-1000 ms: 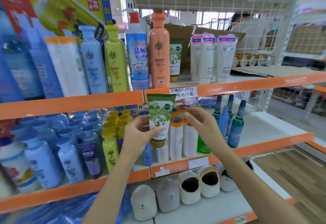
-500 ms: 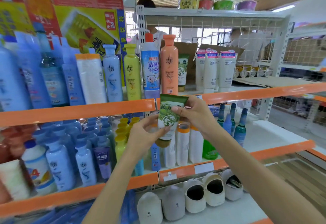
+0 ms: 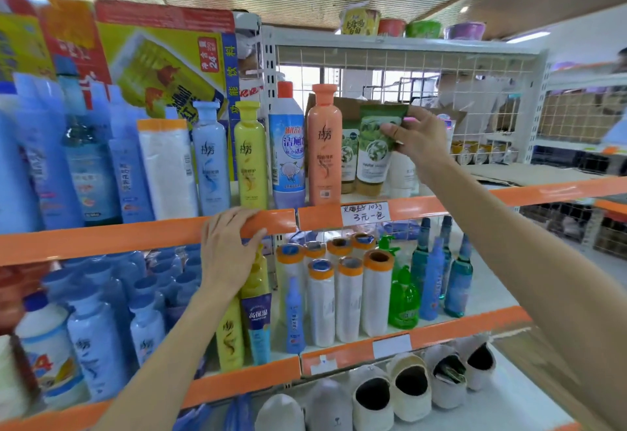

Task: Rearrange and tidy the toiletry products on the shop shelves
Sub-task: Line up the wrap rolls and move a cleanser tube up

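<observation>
Your right hand (image 3: 419, 139) pinches the top of the green plastic cream tube (image 3: 375, 149), upright and just right of its matching green tube (image 3: 349, 155) on the orange-edged upper shelf (image 3: 441, 205), while your left hand (image 3: 229, 247) rests flat and empty on the shelf edge, farther off.

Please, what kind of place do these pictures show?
Most likely a small shop's toiletries aisle. Orange-edged shelves hold rows of shampoo bottles, a handwritten price label is clipped on the edge, and the right hand holds a green tube at the upper shelf.
</observation>
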